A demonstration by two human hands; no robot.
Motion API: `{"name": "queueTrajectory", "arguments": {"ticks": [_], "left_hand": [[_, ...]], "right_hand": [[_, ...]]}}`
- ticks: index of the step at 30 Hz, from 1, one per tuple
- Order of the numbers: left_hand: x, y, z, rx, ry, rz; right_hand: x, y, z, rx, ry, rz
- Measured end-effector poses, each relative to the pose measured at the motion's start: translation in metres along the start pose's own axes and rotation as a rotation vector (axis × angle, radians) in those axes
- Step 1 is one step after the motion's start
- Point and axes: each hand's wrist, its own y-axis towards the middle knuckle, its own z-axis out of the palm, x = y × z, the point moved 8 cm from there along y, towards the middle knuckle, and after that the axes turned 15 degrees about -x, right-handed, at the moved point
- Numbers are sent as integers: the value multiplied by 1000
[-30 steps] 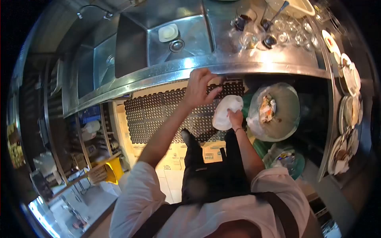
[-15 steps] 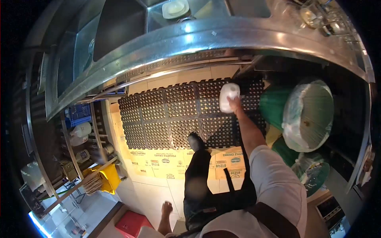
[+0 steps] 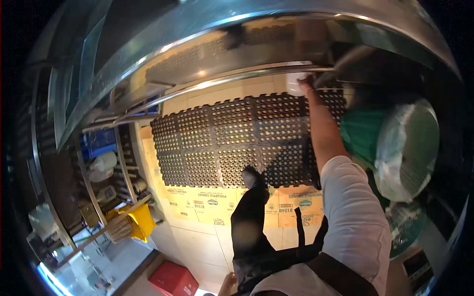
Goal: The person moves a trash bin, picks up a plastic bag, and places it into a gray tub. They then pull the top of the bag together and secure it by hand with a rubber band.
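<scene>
My right hand (image 3: 306,84) reaches far forward under the steel counter and grips a white plastic jug (image 3: 295,86) near its top. The upper part of the jug is hidden behind the metal rail (image 3: 222,83) below the counter. My left hand (image 3: 229,280) hangs low by my body at the bottom edge, away from the jug. Its fingers are too small and partly cut off to make out. Below the jug lies a black rubber mat (image 3: 232,123) with round holes.
A steel counter (image 3: 212,24) spans the top. To the right stands a green bin (image 3: 363,133) with a clear liner. Flattened cardboard (image 3: 200,203) lies along the mat. At left are a shelf rack (image 3: 94,190) with jugs and a yellow bucket (image 3: 142,223); a red box (image 3: 173,279) is below.
My right hand has carried the white jug forward from above the mat to beneath the counter's edge. My view has tilted and shifted, and my left hand sits lower in view.
</scene>
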Motion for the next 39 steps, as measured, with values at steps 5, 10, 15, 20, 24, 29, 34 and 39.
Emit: {"name": "queueTrajectory", "arguments": {"ticks": [5, 10, 15, 20, 24, 29, 34, 39], "left_hand": [[-22, 143, -38, -81, 413, 456], [-359, 181, -113, -379, 61, 893], [-684, 67, -45, 75, 26, 1006], [-890, 10, 50, -67, -146, 1058], [-934, 35, 111, 58, -28, 840], [-924, 13, 88, -122, 25, 759], [-888, 44, 73, -132, -57, 712], [-803, 97, 6, -177, -130, 745]], "right_hand": [[-39, -197, -93, 244, 551, 506], [-153, -413, -181, 289, 541, 502], [-307, -578, -291, -224, 539, 801], [-390, -675, -333, -117, 355, 914], [-422, -739, -331, 55, 650, 1124], [-396, -741, -365, 133, 741, 1247], [-364, -690, -408, 41, 772, 1152], [-333, -655, -421, -2, 808, 1023]]}}
